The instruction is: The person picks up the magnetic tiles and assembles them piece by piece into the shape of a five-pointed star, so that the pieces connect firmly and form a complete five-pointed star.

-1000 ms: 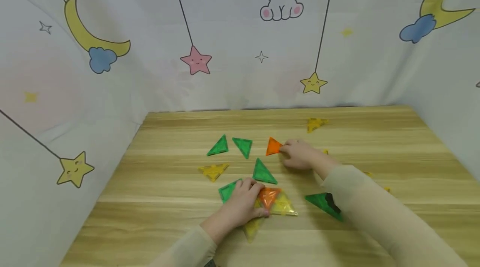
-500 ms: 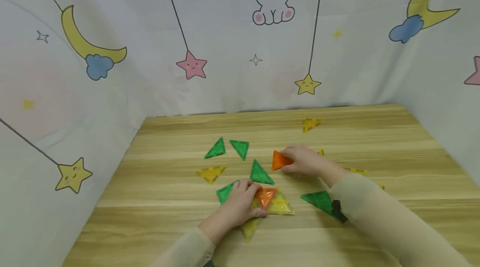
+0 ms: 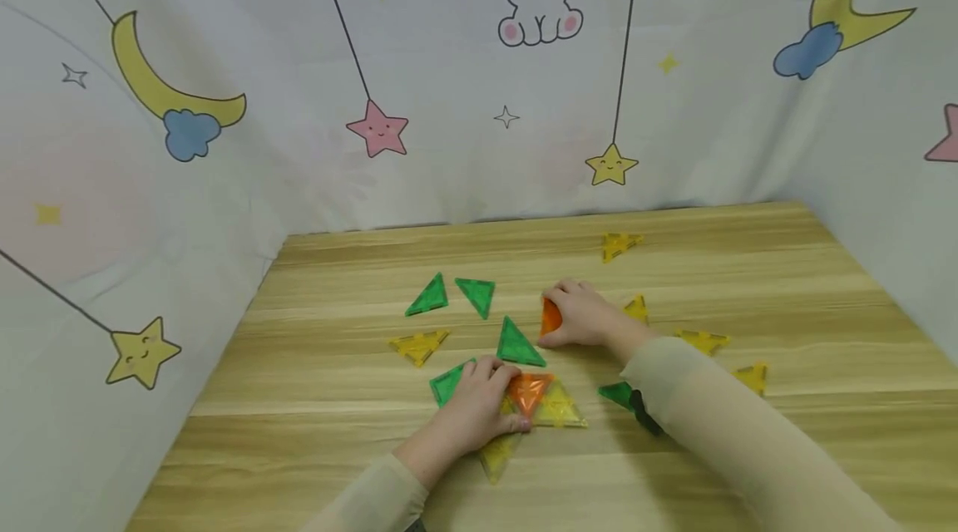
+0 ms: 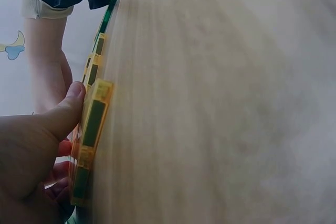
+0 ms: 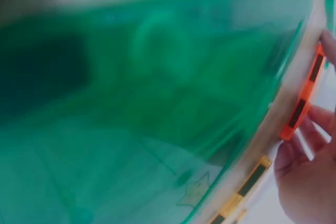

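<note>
My left hand holds a flat cluster of translucent magnetic tiles on the table, fingers and thumb bent over its pieces. An orange triangle tile, a pale yellow triangle tile and a green triangle tile show around that hand. In the left wrist view, the thumb lies against a yellow tile, whose dark magnet strips face the camera. Farther back, my right hand pinches another orange triangle tile between thumb and fingers. The right wrist view also shows this orange tile between them.
Loose green tiles and a yellow tile lie left of the right hand. Several yellow tiles are scattered to the right. Under the right forearm lies a green tile. A patterned white cloth stands behind the table.
The right hand has drawn the orange tile slightly toward the person, and its fingers have spread to the tile's far and near corners. The left hand has stayed on the cluster.
</note>
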